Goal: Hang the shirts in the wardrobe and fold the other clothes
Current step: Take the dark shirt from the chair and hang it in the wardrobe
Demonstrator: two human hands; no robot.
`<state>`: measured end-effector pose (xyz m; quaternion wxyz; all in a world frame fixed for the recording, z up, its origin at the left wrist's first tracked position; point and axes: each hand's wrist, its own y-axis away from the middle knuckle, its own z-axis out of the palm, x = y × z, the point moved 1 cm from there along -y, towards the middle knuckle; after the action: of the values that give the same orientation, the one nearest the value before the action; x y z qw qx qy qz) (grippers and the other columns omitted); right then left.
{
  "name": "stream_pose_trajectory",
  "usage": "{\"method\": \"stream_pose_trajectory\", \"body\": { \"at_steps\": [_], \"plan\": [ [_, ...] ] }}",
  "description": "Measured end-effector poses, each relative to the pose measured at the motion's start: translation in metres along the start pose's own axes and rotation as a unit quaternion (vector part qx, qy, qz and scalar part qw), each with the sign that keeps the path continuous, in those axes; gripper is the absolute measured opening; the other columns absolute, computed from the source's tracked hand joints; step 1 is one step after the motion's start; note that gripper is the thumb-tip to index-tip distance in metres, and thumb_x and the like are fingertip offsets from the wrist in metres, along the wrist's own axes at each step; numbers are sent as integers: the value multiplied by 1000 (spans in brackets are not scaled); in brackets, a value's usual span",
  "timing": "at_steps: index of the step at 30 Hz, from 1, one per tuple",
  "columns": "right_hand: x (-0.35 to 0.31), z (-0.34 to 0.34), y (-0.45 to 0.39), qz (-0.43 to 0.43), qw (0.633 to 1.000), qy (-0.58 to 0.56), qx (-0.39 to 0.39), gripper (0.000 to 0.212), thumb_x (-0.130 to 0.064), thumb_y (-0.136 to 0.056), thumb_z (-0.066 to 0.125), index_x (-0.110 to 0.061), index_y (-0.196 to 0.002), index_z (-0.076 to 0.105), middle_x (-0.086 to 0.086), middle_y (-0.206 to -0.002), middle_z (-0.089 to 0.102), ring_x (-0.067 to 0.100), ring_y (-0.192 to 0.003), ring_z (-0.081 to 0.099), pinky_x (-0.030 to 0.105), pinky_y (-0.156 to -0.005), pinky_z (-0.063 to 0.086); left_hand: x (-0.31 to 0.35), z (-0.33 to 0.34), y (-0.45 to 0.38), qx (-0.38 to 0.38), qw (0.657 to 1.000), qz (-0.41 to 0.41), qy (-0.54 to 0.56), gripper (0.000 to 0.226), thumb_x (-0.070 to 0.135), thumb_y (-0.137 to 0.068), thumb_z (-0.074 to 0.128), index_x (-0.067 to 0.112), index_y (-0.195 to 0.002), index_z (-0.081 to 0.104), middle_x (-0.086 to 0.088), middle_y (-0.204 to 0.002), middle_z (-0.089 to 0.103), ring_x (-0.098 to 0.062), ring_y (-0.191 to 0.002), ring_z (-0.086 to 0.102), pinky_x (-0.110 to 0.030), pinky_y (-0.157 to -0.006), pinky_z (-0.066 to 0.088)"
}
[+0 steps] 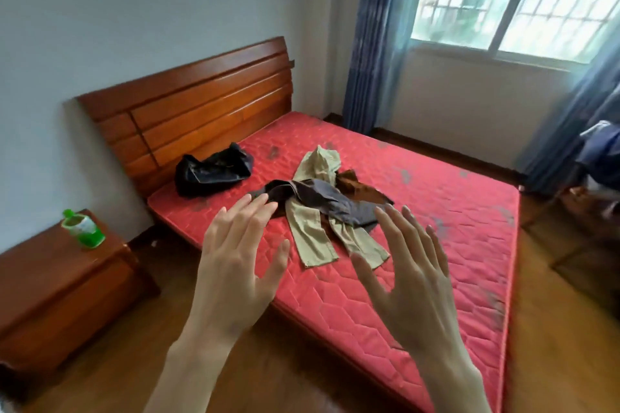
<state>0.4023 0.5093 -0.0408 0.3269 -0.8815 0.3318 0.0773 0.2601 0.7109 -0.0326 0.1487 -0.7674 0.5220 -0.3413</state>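
Fingers (258,208) on both your hands are spread and holding nothing; the clothes pile (322,208) and dark bundle (211,171) sit unfolded on the bed (436,245), so basically nothing's done.

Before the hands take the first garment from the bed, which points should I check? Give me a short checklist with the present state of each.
1. Both hands free: ok. The left hand and right hand are open, fingers spread, holding nothing.
2. Hands touching clothes: not ok; they hover in front of the red quilted mattress.
3. Garments separate: not ok. The beige trousers, dark grey garment and brown garment lie tangled in one pile.
4. Black crumpled garment apart: ok, it lies alone near the wooden headboard.
5. Which pieces are shirts: cannot tell.
6. Wardrobe and hangers ready: cannot tell, neither is in view.
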Motion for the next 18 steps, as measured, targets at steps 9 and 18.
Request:
{"method": "stream_pose_trajectory", "body": {
  "at_steps": [9,18],
  "plan": [
    [132,-116,72,127,988,78,49,70,-67,-101,43,-28,-158,37,-9,-164,37,10,-156,23,39,-129,12,159,86,-10,-52,993,90,64,56,48,-101,51,17,-148,51,4,-155,48,-16,-151,34,-44,-122,29],
    [266,-244,162,220,961,144,87,68,-69,-102,39,-28,-156,40,-9,-163,37,9,-157,19,41,-129,13,352,183,3,-82,973,170,134,54,45,-101,53,17,-146,53,2,-152,51,-19,-148,39,-48,-120,35]
  ]
}}
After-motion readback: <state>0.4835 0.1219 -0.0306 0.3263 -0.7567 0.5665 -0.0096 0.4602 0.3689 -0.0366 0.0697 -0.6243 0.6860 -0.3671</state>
